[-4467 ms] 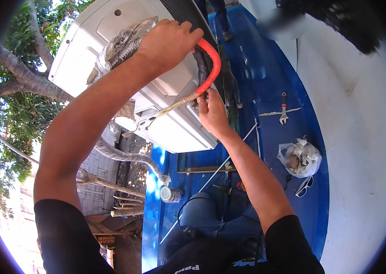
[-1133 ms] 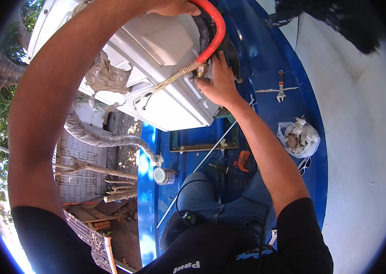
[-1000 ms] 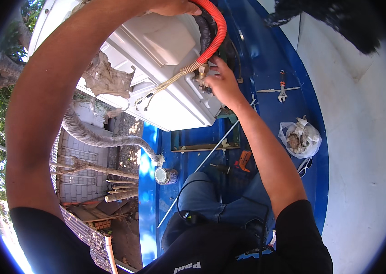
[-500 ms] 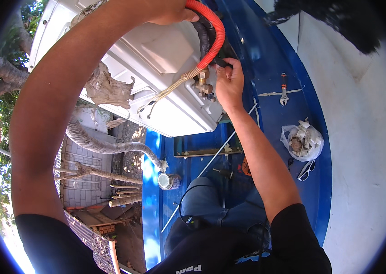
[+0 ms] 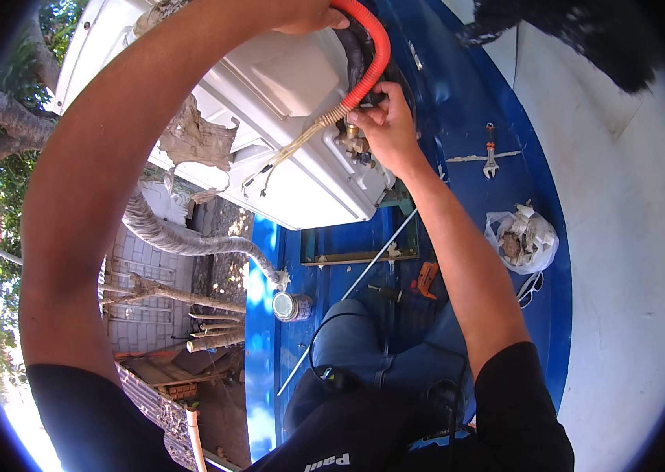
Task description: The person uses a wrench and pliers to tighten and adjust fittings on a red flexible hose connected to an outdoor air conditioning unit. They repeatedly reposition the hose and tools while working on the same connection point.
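A white outdoor air-conditioner unit (image 5: 269, 157) stands tilted across the upper middle. At its corner are brass valves (image 5: 354, 141), with a pipe in black insulation (image 5: 357, 59) above them. A red corrugated conduit (image 5: 380, 49) curves past the pipe, pale wires (image 5: 293, 145) hanging from its lower end. At the top edge, my left hand (image 5: 305, 16) is closed at the conduit's upper part; its fingers are partly cut off. Just above the valves, my right hand (image 5: 389, 130) curls its fingers round the black insulation, the thumb beside the conduit's end and the upper brass fitting.
On the blue metal surface (image 5: 458, 204) lie an adjustable wrench (image 5: 490, 161), a plastic bag of scraps (image 5: 533, 244), sunglasses (image 5: 530, 289), an orange tool (image 5: 427, 279) and a thin white rod (image 5: 348, 293). A can (image 5: 291, 307) stands by its left edge, near a wrapped pipe (image 5: 183, 242).
My right hand's fingers have shifted round the insulation, and its thumb has come down beside the brass fitting. My left hand keeps nearly the same place. The view has moved slightly.
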Motion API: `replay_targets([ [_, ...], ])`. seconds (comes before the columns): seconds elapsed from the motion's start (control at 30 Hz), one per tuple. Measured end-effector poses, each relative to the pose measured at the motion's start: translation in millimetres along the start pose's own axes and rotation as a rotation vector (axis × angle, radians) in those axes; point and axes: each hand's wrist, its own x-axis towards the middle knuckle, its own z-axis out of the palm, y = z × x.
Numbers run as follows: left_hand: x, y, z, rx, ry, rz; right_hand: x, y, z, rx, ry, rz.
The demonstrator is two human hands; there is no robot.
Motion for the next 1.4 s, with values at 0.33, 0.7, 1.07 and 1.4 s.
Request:
replay_targets([
  [0.33,-12,4,-1,0.047,-0.013,-0.005,10,-3,-13,0.004,-0.103,0.120],
  [0.7,-45,8,-20,0.324,-0.093,-0.012,24,1,-28,-0.099,-0.247,0.091],
  [1.07,-74,-8,-56,0.125,-0.255,-0.395,11,7,17,-0.290,0.024,-0.152],
  [1.4,-103,-25,-43,-0.155,-0.340,-0.532,24,1,37,-0.307,0.173,-0.218],
])
